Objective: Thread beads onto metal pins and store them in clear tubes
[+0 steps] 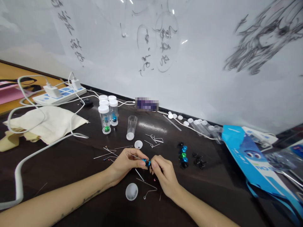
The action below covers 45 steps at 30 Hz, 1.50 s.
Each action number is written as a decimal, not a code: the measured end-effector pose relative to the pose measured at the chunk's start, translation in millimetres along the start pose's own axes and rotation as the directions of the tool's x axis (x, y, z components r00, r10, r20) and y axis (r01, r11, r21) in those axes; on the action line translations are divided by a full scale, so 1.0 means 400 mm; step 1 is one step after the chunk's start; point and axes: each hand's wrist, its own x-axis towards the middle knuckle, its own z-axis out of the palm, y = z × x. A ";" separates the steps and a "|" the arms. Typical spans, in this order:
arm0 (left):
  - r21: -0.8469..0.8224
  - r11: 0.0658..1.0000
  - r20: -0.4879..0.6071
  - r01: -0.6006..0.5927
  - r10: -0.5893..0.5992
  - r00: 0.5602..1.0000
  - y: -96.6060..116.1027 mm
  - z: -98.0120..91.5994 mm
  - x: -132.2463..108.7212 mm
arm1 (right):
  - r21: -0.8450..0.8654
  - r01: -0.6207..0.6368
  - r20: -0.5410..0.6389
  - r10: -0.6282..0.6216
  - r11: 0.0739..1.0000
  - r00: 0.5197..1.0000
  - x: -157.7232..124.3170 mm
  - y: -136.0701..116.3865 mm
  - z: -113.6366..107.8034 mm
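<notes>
My left hand pinches a small shiny blue spool-like part, and a thin metal wire runs back over its fingers. Closed against the same part from the other side is my right hand; its fingertips partly hide what they grip. Below the hands lie a bent wire with a small ring end and a white cup with small dark bits inside. Just above them sits a small white cap, near loose bent metal pins. More thin wires with coloured ends lie left of my left hand.
Capped clear tubes hold coloured parts, beside an uncapped tube. Blue, green and black parts lie to the right, near black pieces. Cables, a power strip, a cream cloth and a blue bag flank the workspace.
</notes>
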 end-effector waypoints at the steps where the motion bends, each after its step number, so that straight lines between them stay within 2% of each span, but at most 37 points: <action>1: 0.001 1.000 -0.002 0.002 -0.002 1.000 0.000 0.000 0.000 | -0.004 -0.005 0.003 0.005 1.000 1.000 0.000 0.001 0.000; 10: -0.042 0.999 -0.058 -0.011 0.008 0.998 0.005 -0.002 0.005 | 0.053 0.030 -0.121 -0.023 0.998 0.992 0.007 -0.010 0.007; 18: -0.020 1.000 -0.019 0.014 -0.014 1.000 0.003 0.001 0.003 | -0.015 0.002 -0.003 -0.002 1.000 1.000 0.002 0.000 -0.001; 27: -0.052 0.999 -0.042 -0.002 0.000 0.999 0.007 -0.003 0.005 | 0.078 0.042 -0.137 -0.031 0.996 0.990 0.005 0.004 0.011; 32: -0.040 0.999 -0.045 -0.012 0.010 0.999 0.007 -0.003 0.005 | 0.075 0.004 -0.103 0.003 0.997 0.995 0.006 0.003 0.004; 38: -0.041 0.999 -0.033 -0.009 0.007 0.999 -0.001 -0.004 0.005 | -0.026 -0.026 -0.041 0.025 0.999 0.999 -0.002 -0.002 -0.001; 45: -0.076 0.997 -0.063 -0.019 0.014 0.998 -0.001 -0.010 0.010 | 0.023 0.005 -0.082 -0.003 1.000 0.997 0.005 0.002 0.003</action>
